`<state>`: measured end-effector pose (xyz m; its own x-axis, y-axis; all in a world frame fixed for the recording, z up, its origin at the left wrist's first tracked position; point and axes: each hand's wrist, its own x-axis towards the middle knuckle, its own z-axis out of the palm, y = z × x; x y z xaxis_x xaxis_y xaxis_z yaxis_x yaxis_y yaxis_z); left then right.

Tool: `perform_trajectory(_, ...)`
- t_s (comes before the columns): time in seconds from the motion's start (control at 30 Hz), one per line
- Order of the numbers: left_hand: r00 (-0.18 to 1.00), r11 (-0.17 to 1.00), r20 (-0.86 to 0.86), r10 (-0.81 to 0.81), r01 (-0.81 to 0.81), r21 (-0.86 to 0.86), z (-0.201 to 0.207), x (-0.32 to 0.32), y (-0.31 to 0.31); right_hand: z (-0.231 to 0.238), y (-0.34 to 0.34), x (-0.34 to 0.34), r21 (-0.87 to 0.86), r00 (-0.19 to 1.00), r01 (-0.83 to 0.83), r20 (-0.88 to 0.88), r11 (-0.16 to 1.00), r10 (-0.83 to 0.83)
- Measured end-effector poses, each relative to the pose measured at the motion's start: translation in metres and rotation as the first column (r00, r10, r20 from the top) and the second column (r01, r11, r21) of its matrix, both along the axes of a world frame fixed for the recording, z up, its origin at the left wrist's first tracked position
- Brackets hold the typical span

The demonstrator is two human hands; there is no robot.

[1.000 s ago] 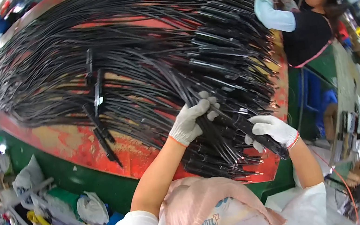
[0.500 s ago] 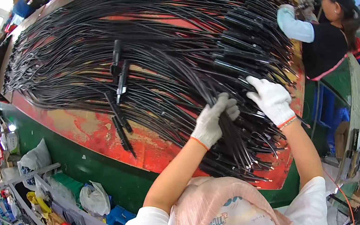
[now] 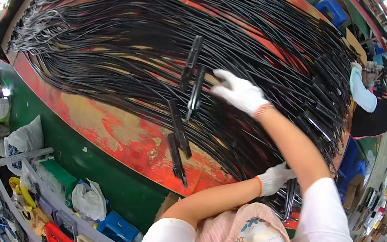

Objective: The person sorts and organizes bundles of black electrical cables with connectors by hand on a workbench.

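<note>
A thick spread of black cables point(image 3: 131, 44) covers a red and tan worktable. My right hand point(image 3: 242, 95), in a white glove, is over the cables with thumb and fingers apart and nothing in it. Just left of its fingertips lies a slim black bar-like piece point(image 3: 195, 94), with another black piece point(image 3: 193, 63) beyond it. My left hand point(image 3: 274, 179), also gloved, is low by the table's near edge, closed at a bundle of black cables point(image 3: 293, 199) whose ends point toward me. My right forearm crosses in front and hides part of its fingers.
Two more black bar-like pieces point(image 3: 179, 128) lie at the table's near left edge point(image 3: 107, 152). A co-worker point(image 3: 378, 102) stands at the far right end. On the left, a grey rack point(image 3: 36, 217) holds bags and bins. A blue stool point(image 3: 331, 12) stands beyond the table.
My right hand has moved left across the cables toward the black bar-like pieces. My left hand has come lower and nearer my body, now under my right forearm. The view has shifted.
</note>
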<state>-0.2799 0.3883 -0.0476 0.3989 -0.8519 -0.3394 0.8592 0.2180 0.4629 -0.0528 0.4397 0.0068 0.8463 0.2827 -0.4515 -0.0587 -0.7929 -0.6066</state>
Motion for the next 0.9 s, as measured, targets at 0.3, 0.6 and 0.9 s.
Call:
perform_trajectory(0.3, 0.887, 0.987, 0.455, 0.082, -0.136, 0.087, -0.038, -0.003, 0.017, -0.091, 0.082, 0.023, 0.539, 0.566, 0.800, -0.533, 0.264, -0.628)
perform_trajectory(0.6, 0.647, 0.983, 0.759, -0.074, -0.082, 0.166, -0.040, -0.006, 0.129, -0.047, 0.117, 0.082, 0.000, 0.856, 0.516, 0.011, 0.857, -0.516)
perform_trajectory(0.9, 0.980, 0.996, -0.185, 0.071, -0.060, 0.066, 0.032, 0.015, 0.033, 0.114, -0.105, -0.078, 0.716, 0.646, 0.423, 0.192, 0.555, -0.739)
